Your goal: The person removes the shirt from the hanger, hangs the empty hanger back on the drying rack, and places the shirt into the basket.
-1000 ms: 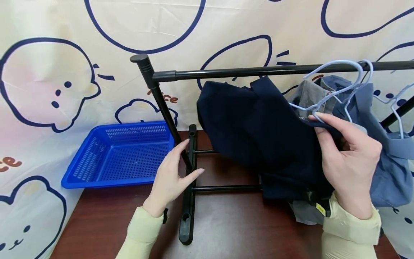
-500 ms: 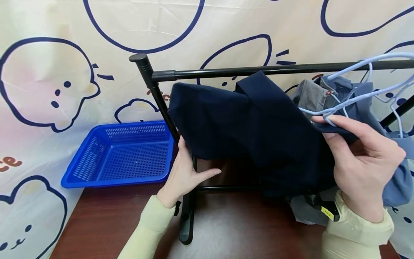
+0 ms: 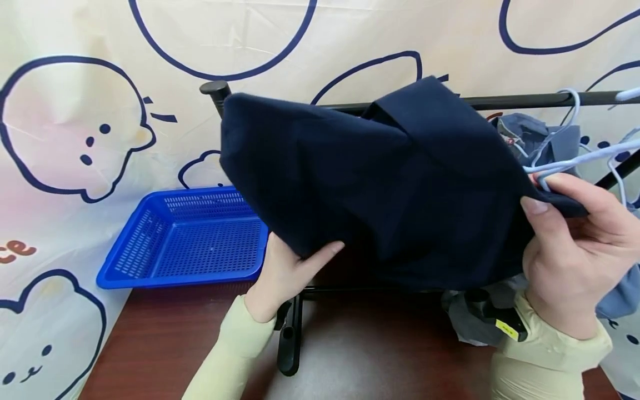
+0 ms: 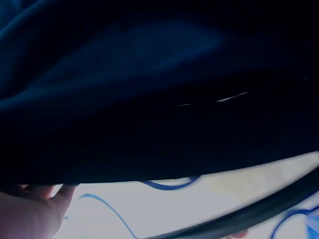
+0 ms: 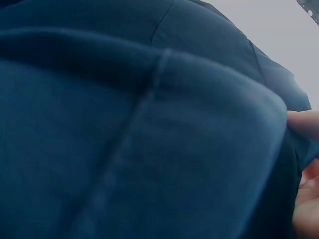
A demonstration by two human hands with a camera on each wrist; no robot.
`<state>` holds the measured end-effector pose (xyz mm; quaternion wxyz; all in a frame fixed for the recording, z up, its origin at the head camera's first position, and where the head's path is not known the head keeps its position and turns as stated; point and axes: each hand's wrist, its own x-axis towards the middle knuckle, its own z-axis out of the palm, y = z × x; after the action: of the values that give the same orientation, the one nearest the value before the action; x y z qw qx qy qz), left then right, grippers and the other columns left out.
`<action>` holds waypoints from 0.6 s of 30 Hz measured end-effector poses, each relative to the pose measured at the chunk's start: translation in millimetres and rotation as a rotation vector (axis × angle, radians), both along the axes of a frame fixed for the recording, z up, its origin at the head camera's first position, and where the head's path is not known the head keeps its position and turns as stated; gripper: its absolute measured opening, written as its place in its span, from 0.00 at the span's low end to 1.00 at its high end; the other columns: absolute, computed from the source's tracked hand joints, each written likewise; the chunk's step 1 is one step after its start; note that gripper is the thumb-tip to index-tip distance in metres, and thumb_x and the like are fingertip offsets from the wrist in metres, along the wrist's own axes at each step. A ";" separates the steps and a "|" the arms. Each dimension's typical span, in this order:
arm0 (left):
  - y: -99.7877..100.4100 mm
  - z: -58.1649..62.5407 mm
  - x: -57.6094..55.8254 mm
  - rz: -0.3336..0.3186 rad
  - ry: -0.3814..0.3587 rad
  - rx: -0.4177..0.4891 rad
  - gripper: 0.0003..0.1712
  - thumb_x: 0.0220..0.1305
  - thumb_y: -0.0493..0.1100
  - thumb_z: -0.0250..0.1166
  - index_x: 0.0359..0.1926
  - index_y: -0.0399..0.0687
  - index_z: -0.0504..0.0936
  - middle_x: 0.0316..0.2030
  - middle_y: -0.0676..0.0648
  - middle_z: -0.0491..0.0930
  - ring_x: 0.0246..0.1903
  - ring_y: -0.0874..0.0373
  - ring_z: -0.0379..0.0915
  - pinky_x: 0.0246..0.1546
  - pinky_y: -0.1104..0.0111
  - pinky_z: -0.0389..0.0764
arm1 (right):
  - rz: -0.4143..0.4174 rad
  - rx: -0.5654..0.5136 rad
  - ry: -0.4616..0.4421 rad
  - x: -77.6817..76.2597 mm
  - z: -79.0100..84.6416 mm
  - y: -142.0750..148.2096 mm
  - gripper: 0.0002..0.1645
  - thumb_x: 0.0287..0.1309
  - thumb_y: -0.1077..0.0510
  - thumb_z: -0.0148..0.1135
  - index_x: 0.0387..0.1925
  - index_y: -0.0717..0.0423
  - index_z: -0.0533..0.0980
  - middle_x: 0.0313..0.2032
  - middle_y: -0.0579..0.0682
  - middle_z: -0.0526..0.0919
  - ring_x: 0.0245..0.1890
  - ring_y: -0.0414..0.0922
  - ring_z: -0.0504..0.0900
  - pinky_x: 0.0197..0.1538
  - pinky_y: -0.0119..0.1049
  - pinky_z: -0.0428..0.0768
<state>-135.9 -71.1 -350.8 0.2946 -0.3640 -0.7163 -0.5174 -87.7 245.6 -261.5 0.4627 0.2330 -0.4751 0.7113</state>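
Observation:
A dark navy garment (image 3: 360,178) is spread in front of the black rack in the head view. My right hand (image 3: 580,244) pinches its edge between thumb and fingers, right at the neck of a light blue hanger (image 3: 595,158). Under the garment's lower left edge is my left hand (image 3: 282,275), thumb stretched out in front and its other fingers hidden behind the cloth. Navy cloth (image 4: 149,124) fills most of the left wrist view, with fingertips at its hem. A seam crosses the cloth (image 5: 149,149) in the right wrist view.
The rack's black rail (image 3: 520,102) runs behind the garment, its foot (image 3: 288,350) on the brown table (image 3: 175,344). A blue plastic basket (image 3: 142,241) stands at left. Another hanger (image 3: 575,108) and blue clothing (image 3: 555,130) hang at right; grey cloth (image 3: 465,319) lies low.
The navy garment has moved left and up, now covering much of the rack's left post. My right hand has shifted right with the hanger; my left hand moved from the post to the garment's edge.

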 end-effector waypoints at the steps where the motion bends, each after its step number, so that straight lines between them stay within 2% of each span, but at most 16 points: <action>1: 0.6 2.2 4.0 -0.011 0.002 0.005 0.30 0.68 0.57 0.67 0.55 0.37 0.72 0.38 0.46 0.75 0.40 0.53 0.72 0.46 0.62 0.73 | 0.004 -0.003 0.003 -0.8 0.4 -1.9 0.14 0.47 0.83 0.68 0.37 0.86 0.75 0.37 0.69 0.86 0.40 0.55 0.86 0.50 0.36 0.82; 3: -0.1 4.7 13.8 -0.021 -0.013 -0.022 0.19 0.73 0.53 0.64 0.47 0.39 0.75 0.29 0.50 0.70 0.34 0.55 0.69 0.40 0.63 0.70 | 0.007 0.024 -0.007 -1.4 1.4 -6.3 0.14 0.48 0.82 0.68 0.37 0.87 0.75 0.37 0.69 0.86 0.39 0.55 0.86 0.50 0.35 0.82; 5: -3.9 5.5 25.1 -0.038 -0.104 -0.091 0.13 0.74 0.48 0.63 0.46 0.42 0.77 0.29 0.53 0.71 0.33 0.58 0.70 0.40 0.65 0.69 | 0.017 0.061 -0.017 -2.5 2.5 -12.3 0.13 0.48 0.83 0.67 0.37 0.88 0.75 0.36 0.68 0.86 0.39 0.54 0.86 0.50 0.34 0.82; 6: -6.4 5.3 31.1 -0.046 -0.175 -0.138 0.12 0.73 0.47 0.64 0.48 0.44 0.79 0.32 0.54 0.75 0.36 0.60 0.72 0.43 0.67 0.71 | 0.029 0.080 -0.024 -3.0 2.9 -15.3 0.13 0.48 0.83 0.67 0.37 0.89 0.75 0.36 0.67 0.86 0.38 0.53 0.86 0.49 0.34 0.82; 8: -11.9 3.2 40.5 -0.081 -0.304 -0.233 0.15 0.72 0.43 0.66 0.55 0.44 0.80 0.43 0.54 0.80 0.44 0.61 0.73 0.50 0.69 0.71 | 0.065 0.130 -0.046 -3.5 2.7 -20.2 0.12 0.49 0.84 0.66 0.37 0.89 0.76 0.35 0.66 0.87 0.38 0.52 0.86 0.48 0.32 0.82; 10: -16.6 0.4 46.5 -0.112 -0.416 -0.317 0.22 0.70 0.40 0.67 0.63 0.44 0.78 0.56 0.53 0.79 0.51 0.62 0.72 0.56 0.69 0.70 | 0.119 0.183 -0.068 -5.1 0.6 -24.4 0.11 0.50 0.84 0.65 0.38 0.88 0.76 0.36 0.65 0.87 0.38 0.50 0.87 0.46 0.31 0.81; 14: -25.1 -11.1 49.9 -0.155 -0.576 -0.374 0.26 0.71 0.42 0.66 0.67 0.44 0.75 0.60 0.53 0.76 0.54 0.62 0.71 0.57 0.68 0.70 | 0.221 0.308 -0.121 -11.9 -11.6 -28.7 0.11 0.52 0.84 0.62 0.40 0.85 0.79 0.38 0.63 0.88 0.40 0.49 0.87 0.45 0.31 0.81; 18: -32.6 -26.6 48.3 -0.131 -0.725 -0.359 0.26 0.71 0.48 0.67 0.66 0.46 0.76 0.57 0.54 0.78 0.53 0.62 0.73 0.58 0.65 0.72 | 0.279 0.455 -0.176 -22.6 -29.2 -28.1 0.15 0.52 0.86 0.61 0.43 0.81 0.80 0.39 0.62 0.88 0.42 0.49 0.87 0.46 0.32 0.80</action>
<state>-87.7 -103.8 -377.4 -0.0788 -0.2485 -0.8280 -0.4964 -110.3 217.5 -290.7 0.2529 0.3315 -0.6244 0.6605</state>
